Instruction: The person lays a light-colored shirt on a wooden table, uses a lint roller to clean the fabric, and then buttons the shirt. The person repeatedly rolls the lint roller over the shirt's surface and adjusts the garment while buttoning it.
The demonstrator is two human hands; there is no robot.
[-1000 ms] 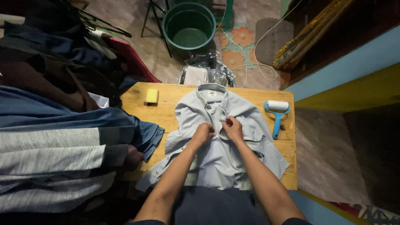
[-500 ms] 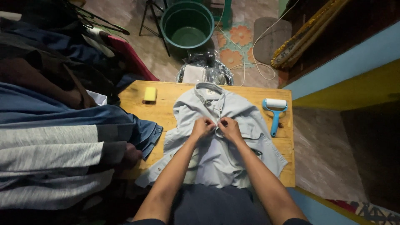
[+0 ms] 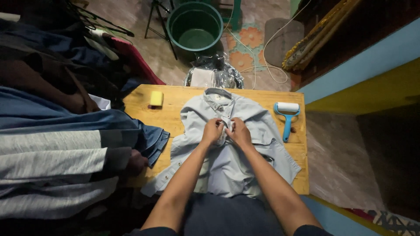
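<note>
Left hand (image 3: 213, 131) and right hand (image 3: 238, 132) pinch the shirt (image 3: 232, 161) front, touching. Collar lies beyond both hands, hem nearer the body; both reach equally.

I count two hands, left hand (image 3: 213, 131) and right hand (image 3: 239, 131), both on one pale blue shirt (image 3: 227, 161). One wooden desk (image 3: 175, 113). One yellow sponge (image 3: 156, 98), one blue lint roller (image 3: 287, 114), one green tub (image 3: 195, 26) on the floor, one plastic-wrapped bundle (image 3: 210, 76). One heap of folded clothes (image 3: 57, 148) to my left; can't count the pieces.
</note>
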